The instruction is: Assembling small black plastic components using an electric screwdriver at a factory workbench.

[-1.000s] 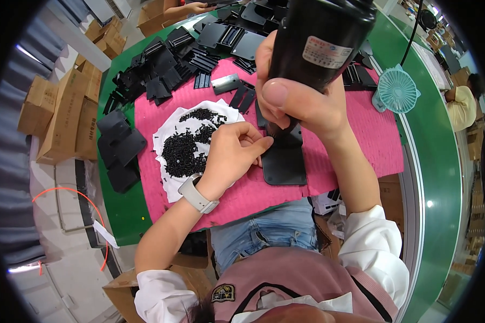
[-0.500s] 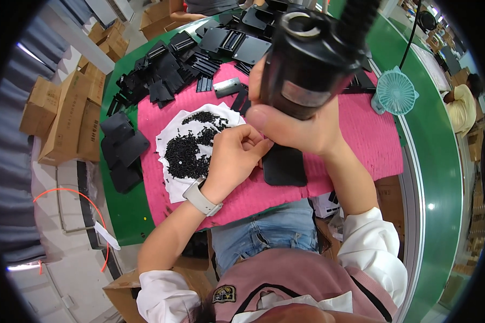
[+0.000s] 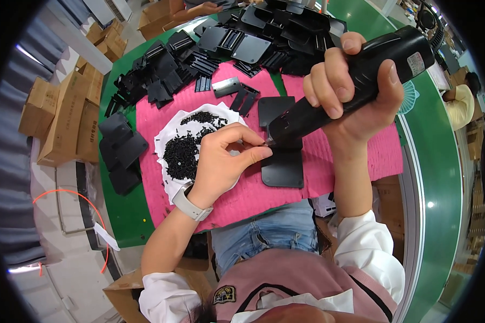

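Observation:
My right hand (image 3: 355,102) is wrapped round a black electric screwdriver (image 3: 318,110), which slants down to the left. At its tip, the thumb and index finger of my left hand (image 3: 221,159) are pinched together; whatever they hold is too small to make out. Under the tip lies a flat black plate (image 3: 283,171) with rounded corners, and a second black plate (image 3: 272,106) shows just beyond it. Left of these, a pile of small black screws (image 3: 181,156) rests on a white cloth (image 3: 166,129), partly hidden by my left hand.
A pink foam sheet (image 3: 355,161) covers part of the green table (image 3: 436,183). Black plastic parts (image 3: 164,67) are heaped along the far side. More black plates (image 3: 125,149) lie at the left. A teal ribbed object (image 3: 409,98) stands behind my right hand. Another person's hand (image 3: 205,8) shows beyond the table.
The screwdriver has swung from upright, close to the camera, to a slant, its tip now at my left fingertips. My right hand has moved right, uncovering the farther plate.

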Motion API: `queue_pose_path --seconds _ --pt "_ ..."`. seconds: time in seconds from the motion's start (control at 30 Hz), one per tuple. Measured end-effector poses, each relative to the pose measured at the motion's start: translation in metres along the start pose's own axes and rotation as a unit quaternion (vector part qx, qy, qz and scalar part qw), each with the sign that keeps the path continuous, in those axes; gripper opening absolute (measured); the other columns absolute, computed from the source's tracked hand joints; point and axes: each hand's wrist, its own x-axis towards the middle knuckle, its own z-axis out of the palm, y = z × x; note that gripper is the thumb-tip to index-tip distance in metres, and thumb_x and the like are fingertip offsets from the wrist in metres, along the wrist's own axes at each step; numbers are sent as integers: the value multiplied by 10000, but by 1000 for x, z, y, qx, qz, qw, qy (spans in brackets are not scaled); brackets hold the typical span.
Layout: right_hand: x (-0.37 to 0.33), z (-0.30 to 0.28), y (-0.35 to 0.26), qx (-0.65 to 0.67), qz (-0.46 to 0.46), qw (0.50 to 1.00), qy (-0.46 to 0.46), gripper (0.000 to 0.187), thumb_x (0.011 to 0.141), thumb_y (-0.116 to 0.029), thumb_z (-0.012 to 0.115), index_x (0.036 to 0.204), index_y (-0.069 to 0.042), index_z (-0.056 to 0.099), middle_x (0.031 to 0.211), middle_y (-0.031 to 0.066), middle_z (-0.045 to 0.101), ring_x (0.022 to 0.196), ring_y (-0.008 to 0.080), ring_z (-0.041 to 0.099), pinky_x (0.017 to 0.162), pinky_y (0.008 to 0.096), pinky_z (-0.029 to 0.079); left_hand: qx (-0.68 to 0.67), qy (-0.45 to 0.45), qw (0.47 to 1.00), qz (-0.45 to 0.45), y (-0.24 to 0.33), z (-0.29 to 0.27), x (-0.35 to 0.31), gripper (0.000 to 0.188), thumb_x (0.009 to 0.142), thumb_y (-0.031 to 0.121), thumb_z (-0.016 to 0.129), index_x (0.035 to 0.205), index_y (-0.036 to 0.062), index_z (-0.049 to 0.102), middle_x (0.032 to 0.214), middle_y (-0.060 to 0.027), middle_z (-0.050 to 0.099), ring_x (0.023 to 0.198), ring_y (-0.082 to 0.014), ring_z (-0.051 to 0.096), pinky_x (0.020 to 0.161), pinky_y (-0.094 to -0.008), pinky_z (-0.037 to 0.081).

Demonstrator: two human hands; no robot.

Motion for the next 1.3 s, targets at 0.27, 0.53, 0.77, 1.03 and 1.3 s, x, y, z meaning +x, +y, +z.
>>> queue_pose_path --seconds 0.27,0.53,0.77,1.03,1.3 --pt "-7 13 7 -77 30 997 -9 379 883 -365 468 1061 -30 464 585 41 460 406 131 425 464 284 374 8 5 1000 -12 -2 0 -2 133 684 24 767 719 -13 644 746 -36 614 672 -95 568 625 -227 458" --pt "-7 8 -3 -103 54 990 77 382 912 -398 440 1065 -51 488 589 -1 432 412 107 391 501 282 361 54 -16 998 43 5 2 -4 576 579 221 863 1024 13 563 918 -48 582 828 -144 559 732 -287 463" --pt "-4 -4 -30 -251 57 966 3 410 844 -377 534 1017 -16 444 558 17 420 382 102 368 410 260 300 246 -10 964 99 8 9 -3 486 652 201 802 1021 -6 562 944 -121 562 831 -267 585 745 -349 483" --pt "-6 -4 -20 -263 88 960 38 367 787 -292 599 930 7 440 547 46 433 377 101 361 358 231 306 265 -20 958 109 5 13 -5 391 702 143 760 1002 -11 563 909 -124 568 799 -254 589 719 -335 488" --pt "-6 -2 -15 -286 113 951 14 332 758 -249 619 876 -5 427 526 38 418 372 93 356 351 221 311 229 -14 973 30 7 17 -9 367 707 79 758 1006 -7 564 719 -71 548 596 -153 523 569 -265 465"
